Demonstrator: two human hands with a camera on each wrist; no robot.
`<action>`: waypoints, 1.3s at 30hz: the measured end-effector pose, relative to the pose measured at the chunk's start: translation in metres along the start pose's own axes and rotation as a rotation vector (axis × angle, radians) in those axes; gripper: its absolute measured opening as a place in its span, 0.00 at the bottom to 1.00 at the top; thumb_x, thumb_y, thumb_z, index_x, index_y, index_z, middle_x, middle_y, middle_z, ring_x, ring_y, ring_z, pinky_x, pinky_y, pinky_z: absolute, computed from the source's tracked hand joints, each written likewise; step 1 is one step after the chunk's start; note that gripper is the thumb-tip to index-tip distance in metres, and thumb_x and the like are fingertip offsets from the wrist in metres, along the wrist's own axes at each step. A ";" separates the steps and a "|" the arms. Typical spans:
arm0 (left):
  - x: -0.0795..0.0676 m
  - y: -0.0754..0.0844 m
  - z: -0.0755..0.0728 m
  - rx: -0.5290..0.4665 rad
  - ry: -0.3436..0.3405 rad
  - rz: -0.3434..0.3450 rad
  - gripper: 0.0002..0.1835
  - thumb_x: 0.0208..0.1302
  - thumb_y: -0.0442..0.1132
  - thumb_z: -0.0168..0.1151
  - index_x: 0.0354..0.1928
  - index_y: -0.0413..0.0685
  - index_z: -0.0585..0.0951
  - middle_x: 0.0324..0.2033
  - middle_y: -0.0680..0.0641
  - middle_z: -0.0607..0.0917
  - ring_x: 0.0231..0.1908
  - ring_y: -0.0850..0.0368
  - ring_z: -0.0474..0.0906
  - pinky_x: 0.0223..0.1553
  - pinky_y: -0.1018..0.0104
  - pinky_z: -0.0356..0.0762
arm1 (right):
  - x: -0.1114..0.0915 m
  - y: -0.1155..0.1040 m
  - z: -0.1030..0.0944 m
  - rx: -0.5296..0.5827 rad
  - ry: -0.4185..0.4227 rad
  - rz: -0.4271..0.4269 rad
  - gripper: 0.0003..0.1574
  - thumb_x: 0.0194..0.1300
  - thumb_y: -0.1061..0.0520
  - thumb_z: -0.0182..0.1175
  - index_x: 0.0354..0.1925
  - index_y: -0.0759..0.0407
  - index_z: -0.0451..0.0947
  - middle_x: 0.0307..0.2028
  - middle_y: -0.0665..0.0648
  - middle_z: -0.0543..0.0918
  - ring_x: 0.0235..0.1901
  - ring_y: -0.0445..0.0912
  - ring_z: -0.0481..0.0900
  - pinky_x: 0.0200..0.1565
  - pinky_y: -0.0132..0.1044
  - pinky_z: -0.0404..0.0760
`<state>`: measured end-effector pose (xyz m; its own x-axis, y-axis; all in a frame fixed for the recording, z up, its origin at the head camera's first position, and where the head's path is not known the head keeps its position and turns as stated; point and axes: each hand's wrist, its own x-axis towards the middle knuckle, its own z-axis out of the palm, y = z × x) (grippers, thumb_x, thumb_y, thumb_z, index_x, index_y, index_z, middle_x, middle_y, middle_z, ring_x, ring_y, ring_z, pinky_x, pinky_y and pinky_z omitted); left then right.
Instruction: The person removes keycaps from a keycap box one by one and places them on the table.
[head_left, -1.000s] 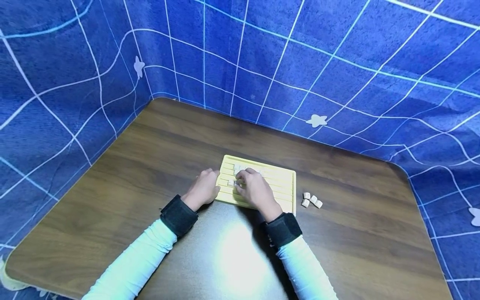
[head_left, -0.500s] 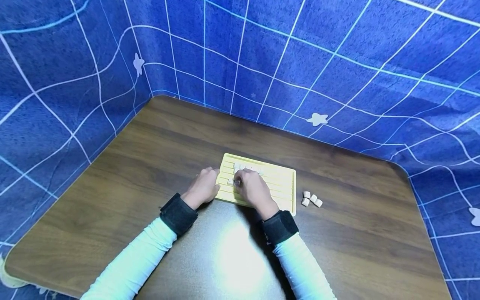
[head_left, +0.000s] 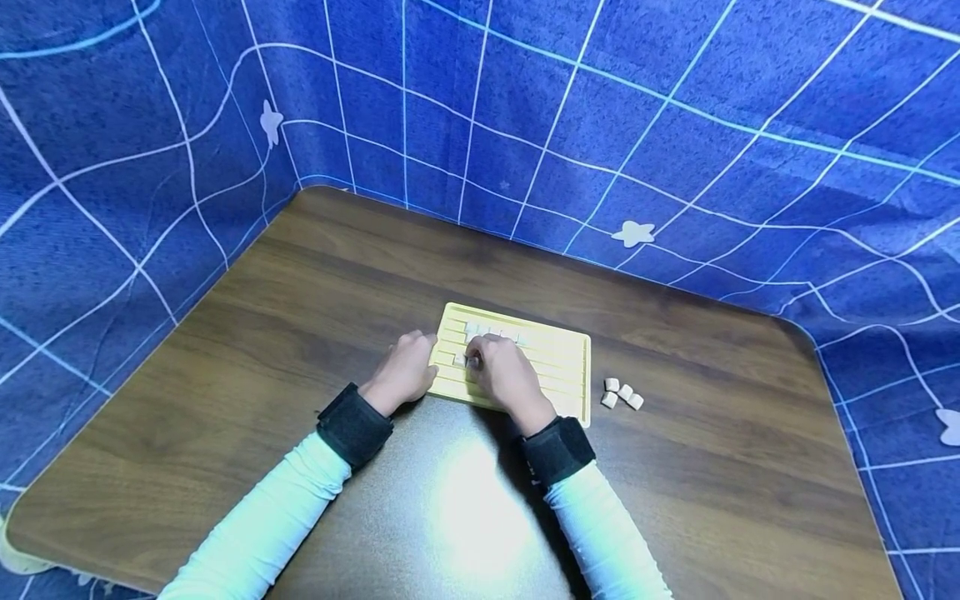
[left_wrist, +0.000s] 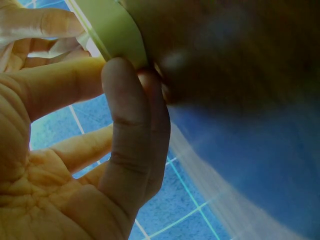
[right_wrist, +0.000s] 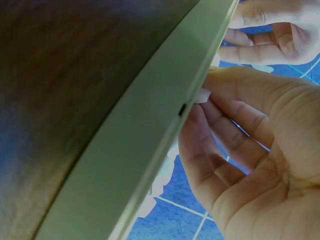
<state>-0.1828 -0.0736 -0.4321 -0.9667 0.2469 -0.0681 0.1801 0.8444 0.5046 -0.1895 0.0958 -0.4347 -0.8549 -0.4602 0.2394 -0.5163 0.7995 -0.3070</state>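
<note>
Head: a ridged yellow tray [head_left: 558, 367] holds white cubes [head_left: 472, 327]; four loose cubes [head_left: 625, 391] lie right of it. Left wrist: left hand [left_wrist: 90, 200] grips the tray's edge. Right wrist: right hand [right_wrist: 270, 180] pinches one cube [right_wrist: 202, 95] at the tray.

Head view faces forward-down; close wrist views share the tray [head_left: 566, 360].

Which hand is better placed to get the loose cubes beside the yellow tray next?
Probably the right hand, once it frees the small white cube it seems to pinch. It is nearer the four loose cubes, lying off the right end of the yellow tray; the left hand grips the opposite end.
</note>
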 end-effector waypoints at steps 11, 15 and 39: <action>0.000 0.001 0.001 0.006 -0.007 0.017 0.24 0.58 0.33 0.60 0.57 0.29 0.73 0.54 0.26 0.76 0.51 0.30 0.72 0.52 0.38 0.75 | -0.003 0.002 -0.001 0.004 -0.009 0.018 0.08 0.51 0.68 0.60 0.30 0.60 0.82 0.30 0.56 0.85 0.32 0.44 0.81 0.34 0.37 0.85; 0.001 0.001 0.000 0.002 -0.027 0.005 0.25 0.59 0.33 0.59 0.58 0.29 0.71 0.57 0.25 0.73 0.56 0.31 0.69 0.56 0.37 0.71 | -0.005 0.003 -0.004 0.003 -0.015 0.028 0.08 0.52 0.68 0.60 0.31 0.59 0.82 0.30 0.55 0.85 0.32 0.44 0.81 0.34 0.37 0.85; 0.001 0.002 -0.001 0.023 -0.012 0.013 0.24 0.59 0.33 0.59 0.57 0.29 0.72 0.50 0.27 0.77 0.48 0.33 0.74 0.50 0.40 0.76 | -0.050 0.039 -0.037 0.030 0.109 0.099 0.06 0.49 0.68 0.65 0.30 0.63 0.81 0.29 0.59 0.85 0.29 0.47 0.82 0.31 0.42 0.85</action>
<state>-0.1836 -0.0724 -0.4301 -0.9620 0.2633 -0.0720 0.1967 0.8517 0.4858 -0.1651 0.1644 -0.4245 -0.8921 -0.3340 0.3043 -0.4325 0.8260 -0.3614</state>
